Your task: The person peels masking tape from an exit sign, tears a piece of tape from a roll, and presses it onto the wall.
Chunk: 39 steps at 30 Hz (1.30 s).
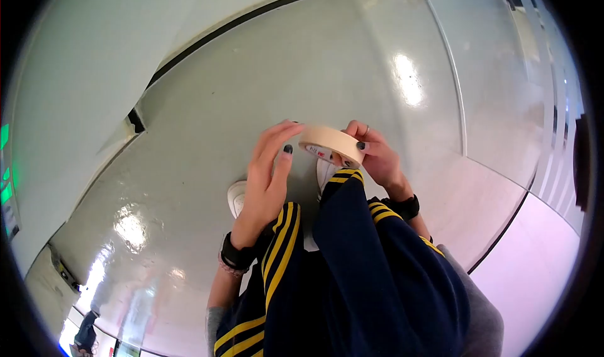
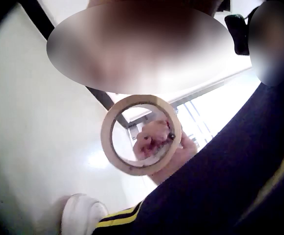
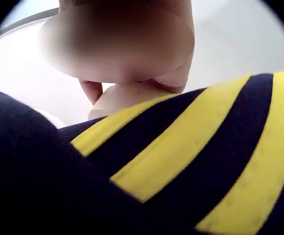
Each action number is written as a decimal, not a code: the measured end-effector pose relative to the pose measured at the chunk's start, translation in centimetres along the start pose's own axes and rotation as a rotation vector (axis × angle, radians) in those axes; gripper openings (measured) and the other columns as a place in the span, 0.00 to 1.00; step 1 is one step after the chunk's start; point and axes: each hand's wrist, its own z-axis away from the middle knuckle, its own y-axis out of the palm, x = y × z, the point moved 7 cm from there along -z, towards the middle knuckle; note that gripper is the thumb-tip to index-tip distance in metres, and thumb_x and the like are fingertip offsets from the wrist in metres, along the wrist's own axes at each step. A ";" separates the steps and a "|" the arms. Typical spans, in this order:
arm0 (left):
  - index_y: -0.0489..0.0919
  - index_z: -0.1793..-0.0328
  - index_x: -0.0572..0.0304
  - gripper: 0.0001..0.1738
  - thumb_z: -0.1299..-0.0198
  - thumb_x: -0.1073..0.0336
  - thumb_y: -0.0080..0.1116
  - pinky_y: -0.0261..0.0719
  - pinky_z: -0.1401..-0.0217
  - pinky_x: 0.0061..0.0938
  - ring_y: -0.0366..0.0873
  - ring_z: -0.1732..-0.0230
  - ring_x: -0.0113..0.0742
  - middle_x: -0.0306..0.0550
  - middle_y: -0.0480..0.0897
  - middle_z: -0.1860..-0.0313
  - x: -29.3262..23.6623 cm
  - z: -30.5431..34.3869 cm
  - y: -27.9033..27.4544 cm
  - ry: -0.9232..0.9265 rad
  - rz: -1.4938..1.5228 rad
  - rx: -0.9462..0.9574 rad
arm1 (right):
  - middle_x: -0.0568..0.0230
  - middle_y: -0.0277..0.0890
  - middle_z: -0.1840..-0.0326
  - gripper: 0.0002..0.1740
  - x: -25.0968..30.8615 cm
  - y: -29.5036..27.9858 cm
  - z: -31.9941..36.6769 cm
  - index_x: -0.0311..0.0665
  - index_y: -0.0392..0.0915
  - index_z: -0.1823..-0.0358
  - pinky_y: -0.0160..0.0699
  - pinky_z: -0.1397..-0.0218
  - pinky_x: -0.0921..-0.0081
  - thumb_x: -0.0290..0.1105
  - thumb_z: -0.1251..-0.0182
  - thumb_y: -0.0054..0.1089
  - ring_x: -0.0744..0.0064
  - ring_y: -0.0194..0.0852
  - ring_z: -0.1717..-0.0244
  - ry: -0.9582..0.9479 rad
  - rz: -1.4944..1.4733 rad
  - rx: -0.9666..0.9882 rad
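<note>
While your right hand grips the tape roll, keep the rim steady. Your left hand is open nearby.

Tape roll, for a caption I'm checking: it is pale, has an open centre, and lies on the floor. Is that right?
Not quite: the tape roll is not lying on the floor. The head view shows the right hand holding it up. It is pale with an open centre.
</note>
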 end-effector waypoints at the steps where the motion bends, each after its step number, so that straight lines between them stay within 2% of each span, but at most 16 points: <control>1: 0.75 0.41 0.65 0.18 0.33 0.67 0.43 0.60 0.31 0.33 0.70 0.37 0.46 0.55 0.77 0.44 -0.2 -0.2 0.4 -0.034 0.115 0.052 | 0.56 0.73 0.70 0.14 -0.1 -0.1 0.1 0.35 0.67 0.66 0.68 0.61 0.75 0.40 0.42 0.46 0.68 0.70 0.71 -0.005 -0.076 -0.014; 2: 0.75 0.41 0.65 0.18 0.33 0.67 0.43 0.60 0.31 0.33 0.70 0.37 0.46 0.55 0.77 0.44 -0.6 -0.2 0.5 -0.036 0.112 0.053 | 0.56 0.73 0.70 0.14 -0.3 -0.4 0.1 0.35 0.67 0.66 0.68 0.61 0.75 0.40 0.42 0.46 0.68 0.70 0.71 -0.005 -0.079 -0.014; 4: 0.74 0.40 0.68 0.20 0.30 0.63 0.40 0.58 0.29 0.33 0.69 0.36 0.42 0.53 0.78 0.43 0.9 0.6 1.9 -0.351 0.373 0.186 | 0.60 0.70 0.76 0.15 -0.7 -0.4 0.2 0.36 0.65 0.73 0.67 0.67 0.75 0.43 0.43 0.41 0.70 0.67 0.73 -0.063 -0.239 0.132; 5: 0.74 0.40 0.68 0.20 0.30 0.63 0.40 0.58 0.29 0.33 0.69 0.36 0.42 0.53 0.78 0.43 1.1 1.0 2.2 -0.354 0.370 0.189 | 0.60 0.70 0.76 0.15 -1.0 -0.5 0.2 0.36 0.65 0.73 0.67 0.67 0.75 0.43 0.43 0.41 0.70 0.67 0.73 -0.064 -0.244 0.130; 7: 0.73 0.39 0.70 0.20 0.30 0.64 0.41 0.59 0.30 0.31 0.70 0.37 0.38 0.51 0.79 0.44 1.1 2.1 3.3 -0.349 0.601 0.271 | 0.64 0.62 0.83 0.17 -1.2 -0.9 0.2 0.39 0.59 0.80 0.60 0.72 0.75 0.45 0.42 0.39 0.73 0.59 0.78 -0.080 -0.296 0.086; 8: 0.73 0.39 0.70 0.20 0.30 0.64 0.41 0.59 0.30 0.31 0.70 0.37 0.38 0.51 0.79 0.44 1.0 2.4 3.3 -0.350 0.601 0.272 | 0.66 0.59 0.85 0.17 -1.0 -0.8 0.1 0.40 0.58 0.82 0.58 0.73 0.75 0.44 0.42 0.41 0.73 0.57 0.80 -0.111 -0.257 -0.005; 10: 0.73 0.38 0.70 0.21 0.30 0.63 0.41 0.62 0.32 0.29 0.71 0.39 0.36 0.50 0.79 0.44 0.0 3.1 3.9 -0.293 0.610 0.438 | 0.67 0.58 0.87 0.17 -1.5 -0.9 -0.1 0.41 0.58 0.83 0.56 0.74 0.75 0.43 0.42 0.41 0.73 0.56 0.81 -0.081 -0.315 0.034; 12: 0.73 0.39 0.70 0.20 0.30 0.63 0.42 0.63 0.34 0.28 0.72 0.41 0.34 0.49 0.79 0.45 -0.3 2.9 3.7 -0.279 0.588 0.436 | 0.69 0.54 0.89 0.17 -1.7 -0.6 -0.2 0.41 0.57 0.85 0.53 0.76 0.73 0.41 0.42 0.43 0.72 0.53 0.83 -0.046 -0.366 0.039; 17: 0.75 0.44 0.68 0.18 0.30 0.62 0.44 0.66 0.38 0.26 0.73 0.45 0.31 0.45 0.79 0.48 0.2 2.8 3.9 -0.316 0.541 0.476 | 0.68 0.54 0.89 0.18 -1.5 -0.2 -0.5 0.40 0.57 0.86 0.51 0.77 0.73 0.41 0.43 0.43 0.73 0.52 0.84 -0.064 -0.281 0.074; 19: 0.75 0.47 0.68 0.16 0.30 0.61 0.47 0.67 0.40 0.25 0.74 0.48 0.29 0.43 0.81 0.52 0.1 3.0 4.4 -0.317 0.410 0.497 | 0.68 0.55 0.89 0.18 -1.5 0.0 -0.6 0.40 0.57 0.86 0.51 0.78 0.74 0.41 0.43 0.43 0.73 0.51 0.84 -0.061 -0.238 0.076; 22: 0.75 0.47 0.68 0.16 0.30 0.61 0.49 0.69 0.42 0.25 0.75 0.50 0.28 0.42 0.82 0.56 0.1 3.4 5.0 -0.345 0.508 0.562 | 0.67 0.55 0.89 0.18 -1.6 0.3 -0.7 0.39 0.57 0.86 0.50 0.78 0.74 0.41 0.43 0.44 0.74 0.50 0.84 -0.055 -0.194 0.102; 26: 0.75 0.46 0.67 0.15 0.29 0.62 0.48 0.70 0.44 0.24 0.76 0.54 0.27 0.42 0.82 0.60 0.4 3.5 4.8 -0.378 0.577 0.513 | 0.68 0.55 0.89 0.19 -1.9 0.3 -0.7 0.40 0.56 0.87 0.49 0.79 0.75 0.42 0.44 0.44 0.75 0.50 0.84 -0.033 -0.162 0.112; 31: 0.74 0.62 0.63 0.16 0.27 0.58 0.45 0.70 0.57 0.19 0.73 0.65 0.22 0.37 0.79 0.71 1.4 3.7 5.4 -0.448 0.520 0.530 | 0.70 0.53 0.88 0.20 -1.7 0.9 -0.6 0.39 0.56 0.87 0.49 0.78 0.76 0.43 0.44 0.45 0.76 0.50 0.83 -0.003 -0.081 0.114; 32: 0.74 0.62 0.63 0.16 0.27 0.58 0.45 0.70 0.57 0.19 0.73 0.65 0.22 0.37 0.79 0.71 1.5 3.7 5.5 -0.448 0.520 0.530 | 0.71 0.53 0.88 0.20 -1.8 1.0 -0.5 0.39 0.56 0.87 0.48 0.78 0.77 0.43 0.44 0.45 0.77 0.49 0.83 -0.016 -0.050 0.116; 34: 0.72 0.68 0.60 0.19 0.27 0.55 0.44 0.65 0.66 0.18 0.68 0.71 0.19 0.33 0.73 0.76 1.6 3.7 5.6 -0.437 0.540 0.490 | 0.72 0.52 0.88 0.21 -1.9 1.1 -0.5 0.39 0.56 0.87 0.48 0.78 0.77 0.43 0.44 0.45 0.77 0.49 0.82 -0.028 -0.018 0.117; 39: 0.73 0.68 0.60 0.24 0.27 0.48 0.40 0.60 0.71 0.16 0.65 0.74 0.18 0.32 0.71 0.78 2.7 3.8 5.8 -0.531 0.445 0.498 | 0.72 0.52 0.87 0.20 -2.2 1.3 -0.5 0.39 0.55 0.86 0.49 0.77 0.76 0.43 0.44 0.44 0.78 0.49 0.81 -0.014 0.035 0.138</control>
